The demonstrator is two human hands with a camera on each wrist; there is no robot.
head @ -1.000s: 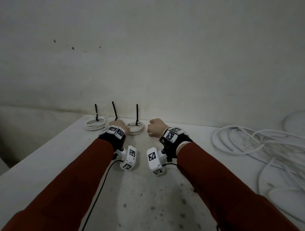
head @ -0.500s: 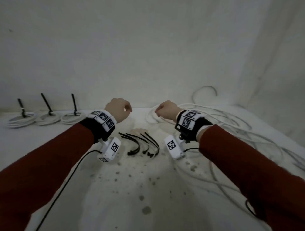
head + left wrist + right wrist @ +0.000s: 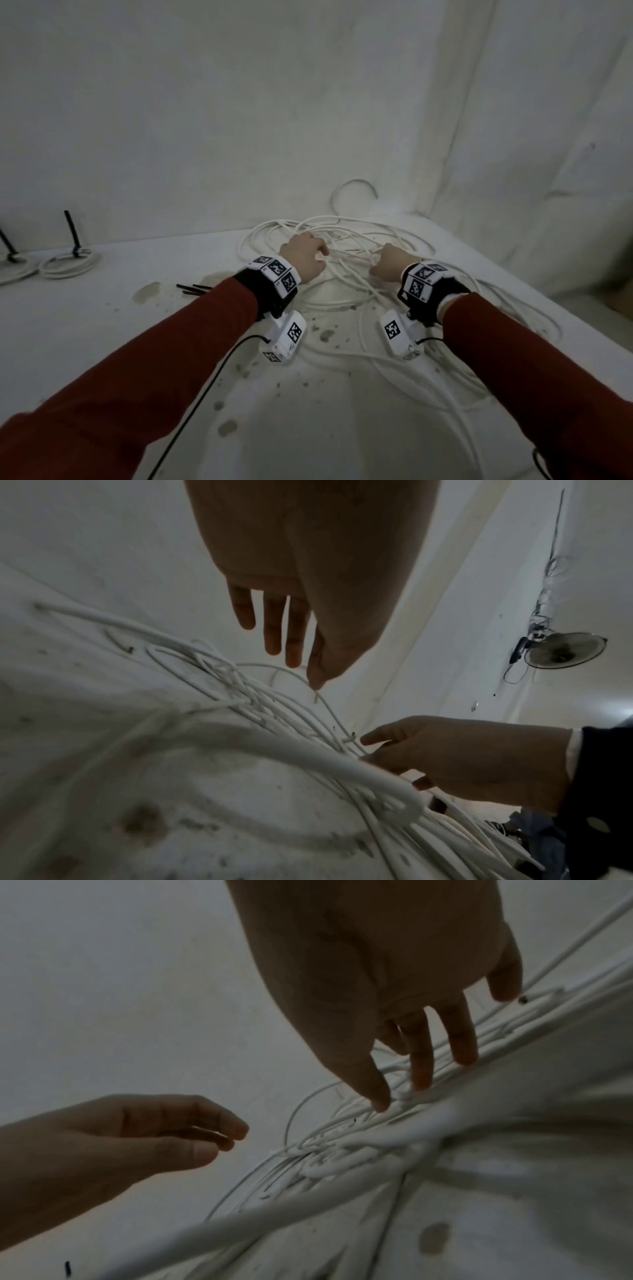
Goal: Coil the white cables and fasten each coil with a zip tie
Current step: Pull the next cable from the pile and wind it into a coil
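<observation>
A loose tangle of white cables point(image 3: 346, 240) lies at the back right of the table, near the wall corner. My left hand point(image 3: 306, 258) hovers over its left side with straight, relaxed fingers point(image 3: 274, 631) and holds nothing; its thumb tip is just above one strand. My right hand point(image 3: 388, 263) is over the middle of the tangle, and its straight fingertips point(image 3: 382, 1103) touch the cable strands point(image 3: 342, 1148) without gripping any. Loose black zip ties point(image 3: 193, 289) lie on the table to the left of my left forearm.
Two tied coils point(image 3: 66, 265) with upright black zip tie tails stand at the far left by the wall. More cable loops point(image 3: 455, 387) run under and beside my right forearm. The white table point(image 3: 102, 329) is stained. A wall fan point(image 3: 565, 650) hangs on the right.
My view has swung right, from the tied coils past the loose zip ties to the cable tangle. Both hands moved right and forward onto the tangle, and their fingers have uncurled.
</observation>
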